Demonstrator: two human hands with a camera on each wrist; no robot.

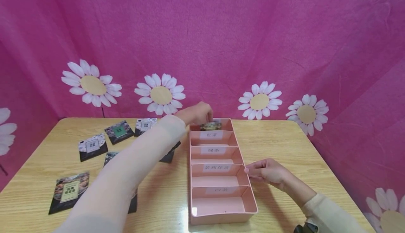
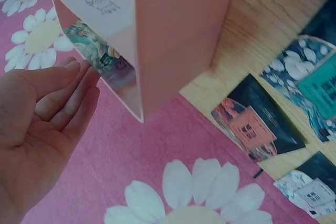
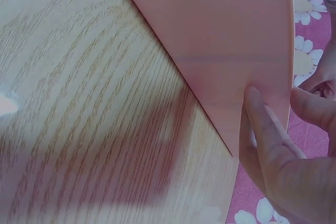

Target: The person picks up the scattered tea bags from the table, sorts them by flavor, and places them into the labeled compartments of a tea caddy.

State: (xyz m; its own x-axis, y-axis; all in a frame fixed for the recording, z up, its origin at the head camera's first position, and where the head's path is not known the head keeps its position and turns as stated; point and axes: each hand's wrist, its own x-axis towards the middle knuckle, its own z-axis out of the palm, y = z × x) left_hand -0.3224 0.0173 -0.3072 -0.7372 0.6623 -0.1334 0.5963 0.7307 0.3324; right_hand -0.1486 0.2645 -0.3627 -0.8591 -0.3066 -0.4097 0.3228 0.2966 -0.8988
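A long pink divided box (image 1: 221,219) stands on the table, its compartments marked with paper labels in Chinese characters. My left hand (image 1: 200,112) is at its far end, fingers pointing down over the last compartment. A tea packet (image 2: 102,53) with a green and purple printed front is inside that compartment, and the left fingertips are right at its edge, loosely extended in the left wrist view. My right hand (image 1: 269,171) holds the box's right side wall, thumb at the rim and fingers (image 3: 257,114) against the outer face.
Several dark tea packets lie spread on the left of the wooden table (image 1: 278,134), among them one with a yellow label (image 1: 69,192) and one with a green label (image 1: 119,131). My left forearm covers some. A pink flowered cloth (image 1: 202,43) hangs behind the table.
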